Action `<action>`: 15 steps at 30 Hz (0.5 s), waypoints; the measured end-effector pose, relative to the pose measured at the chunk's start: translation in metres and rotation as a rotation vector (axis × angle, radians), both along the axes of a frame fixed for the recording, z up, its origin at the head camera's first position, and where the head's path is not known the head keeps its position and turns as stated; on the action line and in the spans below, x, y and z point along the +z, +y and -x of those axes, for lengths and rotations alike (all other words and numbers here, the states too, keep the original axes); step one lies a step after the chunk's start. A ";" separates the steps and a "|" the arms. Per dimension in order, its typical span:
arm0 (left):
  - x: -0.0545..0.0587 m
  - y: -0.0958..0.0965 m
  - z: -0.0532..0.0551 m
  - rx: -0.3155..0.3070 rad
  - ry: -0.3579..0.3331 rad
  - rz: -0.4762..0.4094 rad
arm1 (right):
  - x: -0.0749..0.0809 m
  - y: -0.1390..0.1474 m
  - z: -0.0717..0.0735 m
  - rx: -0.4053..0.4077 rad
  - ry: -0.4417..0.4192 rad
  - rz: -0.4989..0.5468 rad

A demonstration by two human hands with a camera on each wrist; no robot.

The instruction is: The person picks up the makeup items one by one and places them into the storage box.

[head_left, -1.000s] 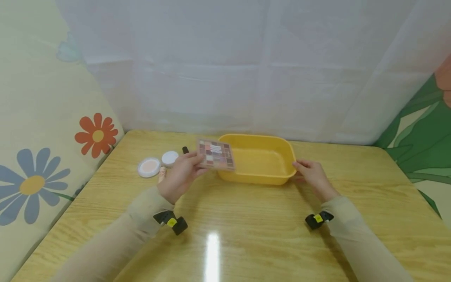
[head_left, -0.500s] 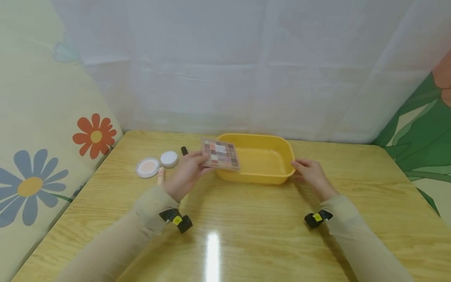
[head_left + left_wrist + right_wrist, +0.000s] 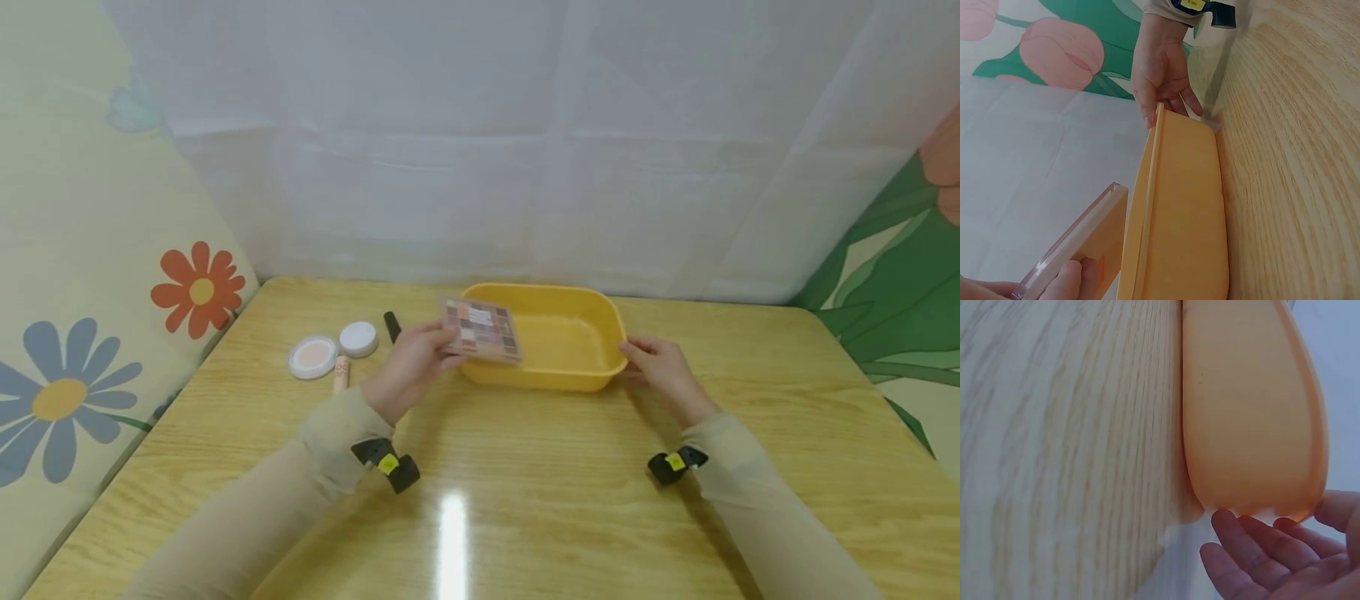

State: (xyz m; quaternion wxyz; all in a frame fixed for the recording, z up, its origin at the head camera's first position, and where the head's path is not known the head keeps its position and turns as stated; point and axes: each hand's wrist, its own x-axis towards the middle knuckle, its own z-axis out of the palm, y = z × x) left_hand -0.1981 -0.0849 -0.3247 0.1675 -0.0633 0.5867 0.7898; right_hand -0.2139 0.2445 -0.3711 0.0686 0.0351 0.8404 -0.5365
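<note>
My left hand [image 3: 411,367] pinches an eyeshadow palette [image 3: 483,329] by its left edge, thumb on top. The palette, with a grid of pink and brown squares, is tilted and overlaps the left end of a yellow plastic basin [image 3: 540,379] in the head view. From the left wrist, the palette's clear edge [image 3: 1079,228] shows beside the basin's rim, fingers beneath it. At the basin's right end, my right hand [image 3: 663,375] grips the rim; in the right wrist view its thumb lies at the rim and fingertips [image 3: 1225,520] touch the end wall.
Left of the left hand lie a round compact [image 3: 313,357], a round white-lidded jar [image 3: 358,339], a peach-coloured tube [image 3: 341,375] and a black stick-like item [image 3: 392,325], partly behind the hand. A white curtain [image 3: 420,167] hangs behind the wooden table [image 3: 540,475].
My left hand has carried the palette a little to the right, further over the basin's left end. The right hand keeps its grip on the rim; the basin stays nearly in place.
</note>
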 end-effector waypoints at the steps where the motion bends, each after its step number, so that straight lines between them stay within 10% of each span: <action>1: 0.000 0.000 0.000 -0.002 -0.001 -0.006 | 0.000 0.000 0.000 0.002 -0.003 -0.001; 15: -0.002 0.009 0.004 -0.010 -0.020 -0.032 | -0.001 0.000 0.002 -0.013 -0.011 -0.003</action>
